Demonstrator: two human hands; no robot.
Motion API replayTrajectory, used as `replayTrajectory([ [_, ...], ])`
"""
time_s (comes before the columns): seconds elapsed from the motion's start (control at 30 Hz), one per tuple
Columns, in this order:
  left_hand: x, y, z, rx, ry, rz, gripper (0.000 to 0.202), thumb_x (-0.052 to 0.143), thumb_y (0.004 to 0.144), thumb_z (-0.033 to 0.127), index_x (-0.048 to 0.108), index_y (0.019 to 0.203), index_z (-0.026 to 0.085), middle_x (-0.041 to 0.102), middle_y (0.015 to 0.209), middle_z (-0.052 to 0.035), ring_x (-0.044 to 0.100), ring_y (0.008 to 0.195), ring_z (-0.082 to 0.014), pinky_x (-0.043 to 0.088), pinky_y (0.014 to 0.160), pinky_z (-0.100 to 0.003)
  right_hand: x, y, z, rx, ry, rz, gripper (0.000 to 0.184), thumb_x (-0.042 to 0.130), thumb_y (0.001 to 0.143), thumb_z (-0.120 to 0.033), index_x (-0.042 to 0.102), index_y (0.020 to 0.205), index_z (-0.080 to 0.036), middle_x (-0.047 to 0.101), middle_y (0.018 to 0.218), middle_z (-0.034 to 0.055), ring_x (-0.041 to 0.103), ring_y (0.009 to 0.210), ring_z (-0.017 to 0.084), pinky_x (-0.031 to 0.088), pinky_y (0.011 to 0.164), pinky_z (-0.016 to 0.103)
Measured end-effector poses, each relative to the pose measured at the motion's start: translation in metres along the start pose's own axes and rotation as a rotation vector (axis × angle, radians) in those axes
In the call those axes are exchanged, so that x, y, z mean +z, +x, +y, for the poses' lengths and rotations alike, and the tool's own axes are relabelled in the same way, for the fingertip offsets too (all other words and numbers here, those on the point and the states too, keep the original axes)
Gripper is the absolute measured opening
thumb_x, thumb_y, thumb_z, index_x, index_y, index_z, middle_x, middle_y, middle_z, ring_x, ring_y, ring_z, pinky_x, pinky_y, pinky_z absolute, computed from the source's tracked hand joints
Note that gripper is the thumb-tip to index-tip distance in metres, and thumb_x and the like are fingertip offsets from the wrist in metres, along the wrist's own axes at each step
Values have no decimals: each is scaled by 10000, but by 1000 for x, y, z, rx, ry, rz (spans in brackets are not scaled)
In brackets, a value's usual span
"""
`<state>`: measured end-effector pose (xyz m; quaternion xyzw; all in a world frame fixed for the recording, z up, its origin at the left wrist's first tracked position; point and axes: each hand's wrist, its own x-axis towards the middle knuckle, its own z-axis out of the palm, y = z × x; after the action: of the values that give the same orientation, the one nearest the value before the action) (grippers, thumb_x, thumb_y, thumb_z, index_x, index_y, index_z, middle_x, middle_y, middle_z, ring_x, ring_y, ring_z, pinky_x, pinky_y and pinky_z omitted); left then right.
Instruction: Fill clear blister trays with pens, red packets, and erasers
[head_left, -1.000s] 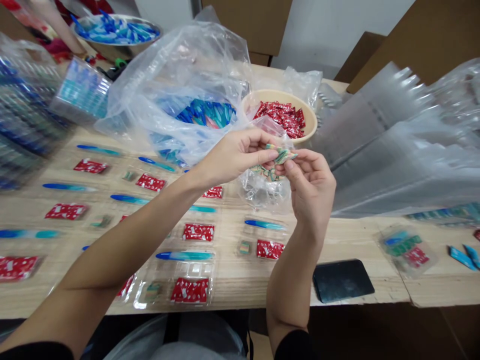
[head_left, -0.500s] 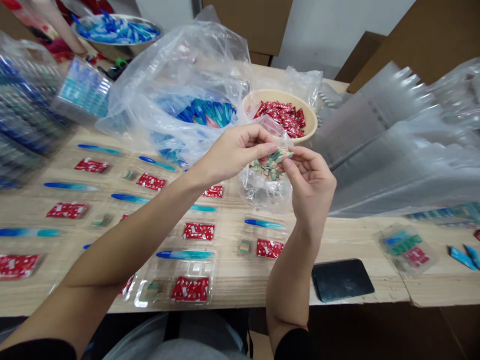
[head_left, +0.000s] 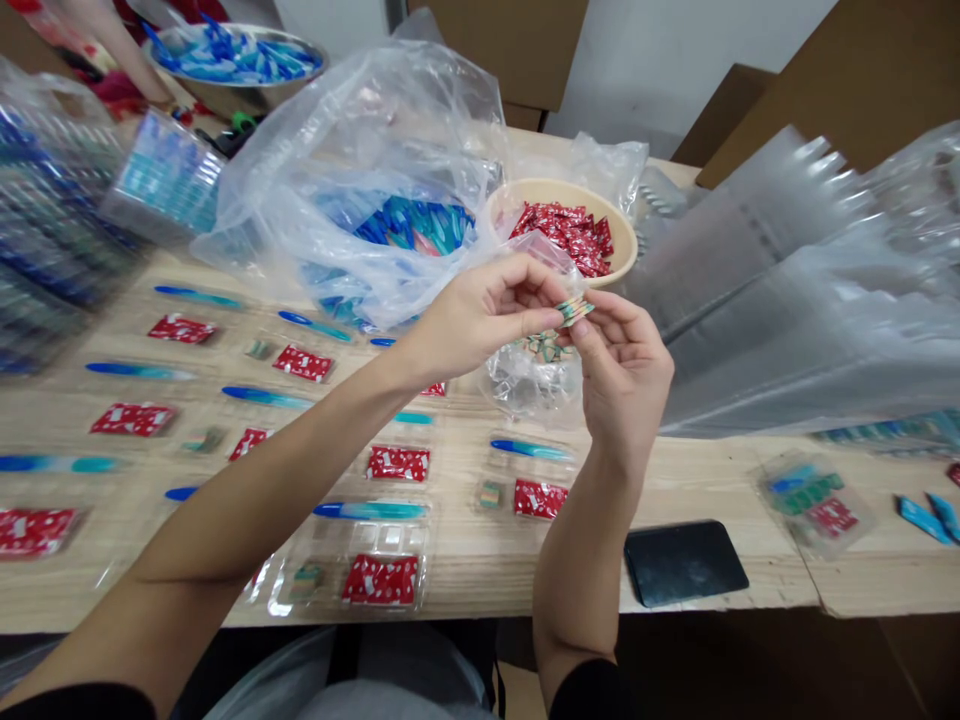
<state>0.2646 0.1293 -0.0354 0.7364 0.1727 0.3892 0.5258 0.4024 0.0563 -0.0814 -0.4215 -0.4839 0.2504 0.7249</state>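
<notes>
Several small green-and-cream striped pieces [head_left: 576,311] are stacked between my fingertips. My left hand [head_left: 499,315] pinches them from the left, with thumb and forefinger closed. On the other side my right hand [head_left: 628,365] grips the same stack between its thumb and fingers. Just beneath lies a small clear bag [head_left: 529,388] with more striped pieces [head_left: 546,346], partly covered by my hands. Clear trays [head_left: 427,530] spread over the table hold red patterned packets [head_left: 381,579], blue-to-teal pen-shaped sticks [head_left: 370,510] and striped pieces; my left forearm hides some.
Behind my hands stand a cream bowl [head_left: 628,250] of red packets and a large plastic bag [head_left: 270,215] of blue sticks. Clear packaging [head_left: 795,310] is stacked at right, near a black phone [head_left: 686,563]. Filled packs [head_left: 52,230] are piled left, by another person's arm [head_left: 124,45].
The striped pieces, loosely bunched before, now sit in a neater stack, raised slightly off the bag. My left fingers have shifted a little to the right.
</notes>
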Motion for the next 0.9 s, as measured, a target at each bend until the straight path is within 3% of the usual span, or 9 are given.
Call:
replayTrajectory([
  [0.17,6,-4,-2,99,-18,76,115,690,845,280,637,890,188,659,860,-6,674,892,-172,582,783,-310,8,0,2,-2,121,56,139,704,814,-290,663,946,-274,708,908,-46,662,746,93,590,738,252],
  [0.3,8,-5,-4,142,-29,65,132,699,839,295,618,897,207,660,883,2,667,897,-164,584,790,-302,11,1,3,50,183,61,166,726,785,-308,669,939,-281,708,931,-42,663,803,101,585,743,246],
  [0.57,7,-4,-7,205,15,76,156,676,858,349,626,919,214,656,876,3,667,865,-156,580,780,-300,10,0,4,106,241,21,285,735,760,-331,662,1035,-318,685,1038,-22,642,1036,168,548,930,364],
  [0.67,10,-7,-13,245,44,100,190,685,850,360,626,961,218,658,949,-6,652,902,-152,562,835,-305,14,0,5,81,205,80,249,726,757,-315,664,998,-299,694,1013,-20,655,1000,155,546,931,354],
  [0.77,16,-8,-24,276,81,203,197,687,851,331,616,997,219,644,998,-14,632,937,-147,534,875,-303,24,0,5,23,143,169,204,709,760,-285,660,958,-272,700,966,-19,670,948,138,545,930,341],
  [0.9,28,-8,-34,282,86,327,128,615,904,266,596,1016,209,650,1007,-16,628,945,-138,527,881,-300,44,0,-1,-62,10,392,153,711,723,-212,692,873,-199,721,859,-1,690,818,140,577,859,360],
])
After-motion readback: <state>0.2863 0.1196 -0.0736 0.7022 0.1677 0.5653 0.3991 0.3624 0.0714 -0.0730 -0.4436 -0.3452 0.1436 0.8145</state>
